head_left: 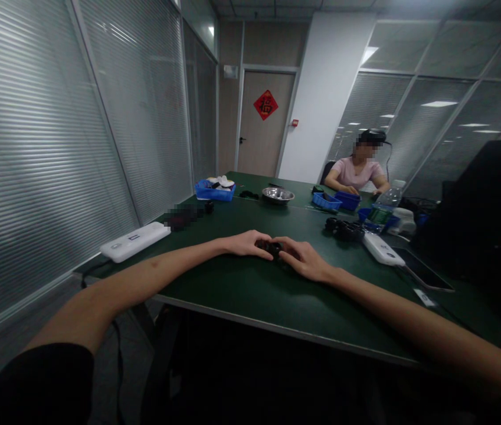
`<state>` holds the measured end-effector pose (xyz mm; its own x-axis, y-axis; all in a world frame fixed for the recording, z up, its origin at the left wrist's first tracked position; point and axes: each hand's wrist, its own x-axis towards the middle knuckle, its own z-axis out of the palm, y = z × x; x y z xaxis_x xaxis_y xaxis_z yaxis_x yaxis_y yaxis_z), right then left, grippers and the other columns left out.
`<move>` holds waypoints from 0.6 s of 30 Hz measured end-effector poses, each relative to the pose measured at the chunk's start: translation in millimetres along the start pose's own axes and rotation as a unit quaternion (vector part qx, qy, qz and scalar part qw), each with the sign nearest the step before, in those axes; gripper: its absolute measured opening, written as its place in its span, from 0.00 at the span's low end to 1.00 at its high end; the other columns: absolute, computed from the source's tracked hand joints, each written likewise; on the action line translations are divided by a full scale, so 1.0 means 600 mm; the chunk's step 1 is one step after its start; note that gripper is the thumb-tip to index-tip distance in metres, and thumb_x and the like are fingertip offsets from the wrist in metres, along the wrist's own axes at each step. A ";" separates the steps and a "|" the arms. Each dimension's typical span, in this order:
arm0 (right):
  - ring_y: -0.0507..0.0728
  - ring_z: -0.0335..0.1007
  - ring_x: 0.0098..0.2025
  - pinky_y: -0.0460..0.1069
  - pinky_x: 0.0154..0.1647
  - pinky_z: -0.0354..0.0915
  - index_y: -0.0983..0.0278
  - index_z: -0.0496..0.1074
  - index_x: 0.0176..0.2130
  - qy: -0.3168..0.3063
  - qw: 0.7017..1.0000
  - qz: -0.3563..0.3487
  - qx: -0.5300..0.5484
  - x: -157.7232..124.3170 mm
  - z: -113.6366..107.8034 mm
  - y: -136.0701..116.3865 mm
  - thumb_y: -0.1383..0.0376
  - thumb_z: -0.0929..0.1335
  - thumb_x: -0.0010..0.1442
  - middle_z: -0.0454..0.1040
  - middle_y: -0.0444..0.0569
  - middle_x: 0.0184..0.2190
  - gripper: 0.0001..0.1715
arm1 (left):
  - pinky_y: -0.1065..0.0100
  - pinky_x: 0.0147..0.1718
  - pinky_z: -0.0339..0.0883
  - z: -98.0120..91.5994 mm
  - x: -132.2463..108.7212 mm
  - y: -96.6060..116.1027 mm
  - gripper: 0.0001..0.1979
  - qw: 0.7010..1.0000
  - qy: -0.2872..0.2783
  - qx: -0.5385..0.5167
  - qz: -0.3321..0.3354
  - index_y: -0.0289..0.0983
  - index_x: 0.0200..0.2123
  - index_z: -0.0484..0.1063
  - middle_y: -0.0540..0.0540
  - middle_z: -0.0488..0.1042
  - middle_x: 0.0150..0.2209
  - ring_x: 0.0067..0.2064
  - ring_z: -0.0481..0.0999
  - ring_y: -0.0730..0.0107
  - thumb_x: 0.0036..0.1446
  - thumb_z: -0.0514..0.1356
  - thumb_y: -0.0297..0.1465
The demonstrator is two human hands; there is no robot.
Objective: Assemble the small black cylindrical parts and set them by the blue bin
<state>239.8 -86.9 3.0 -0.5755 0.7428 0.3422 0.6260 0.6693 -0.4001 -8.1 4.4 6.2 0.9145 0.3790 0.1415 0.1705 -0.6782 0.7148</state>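
Observation:
Both my arms reach out over a dark green table (241, 289). My left hand (245, 243) and my right hand (304, 260) meet at the table's middle. Between them lies a small black object (270, 247), and the fingers of both hands are curled on it. I cannot make out what it is. Part of it is hidden under my fingers.
A white power strip (135, 241) lies at the left edge, another (382, 248) at the right beside a phone (422, 273). Black parts (344, 229), a water bottle (383, 208), blue bins (215, 190), a metal bowl (278, 195). A person (356, 171) sits at the far end.

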 end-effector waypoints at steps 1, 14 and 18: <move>0.55 0.70 0.32 0.48 0.35 0.63 0.61 0.66 0.65 -0.005 1.000 -0.001 0.001 0.000 -0.002 -0.001 0.55 0.62 0.74 0.76 0.46 0.34 0.25 | 0.66 0.39 0.62 0.000 0.000 -0.001 0.25 1.000 0.001 0.000 -0.003 0.34 0.49 0.75 0.47 0.73 0.40 0.41 0.71 0.67 0.58 0.68 0.47; 0.54 0.69 0.29 0.48 0.32 0.63 0.59 0.68 0.61 0.023 0.999 0.022 0.008 0.002 0.005 0.001 0.51 0.67 0.70 0.74 0.44 0.31 0.26 | 0.67 0.40 0.62 0.000 -0.001 0.002 0.23 1.000 -0.002 -0.010 -0.003 0.34 0.50 0.75 0.47 0.73 0.40 0.41 0.71 0.66 0.59 0.68 0.44; 0.54 0.69 0.30 0.48 0.33 0.63 0.59 0.68 0.63 0.010 1.000 0.007 0.007 0.002 0.004 0.004 0.52 0.64 0.73 0.75 0.45 0.32 0.25 | 0.66 0.41 0.62 -0.001 -0.002 0.004 0.23 1.000 -0.001 -0.001 -0.003 0.34 0.50 0.75 0.47 0.73 0.41 0.42 0.72 0.66 0.58 0.68 0.45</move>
<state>239.2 -84.5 0.2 -0.5555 0.7526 0.3537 0.6268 0.6584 -0.4166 -8.9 2.8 8.3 0.9137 0.3829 0.1359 0.1758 -0.6740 0.7175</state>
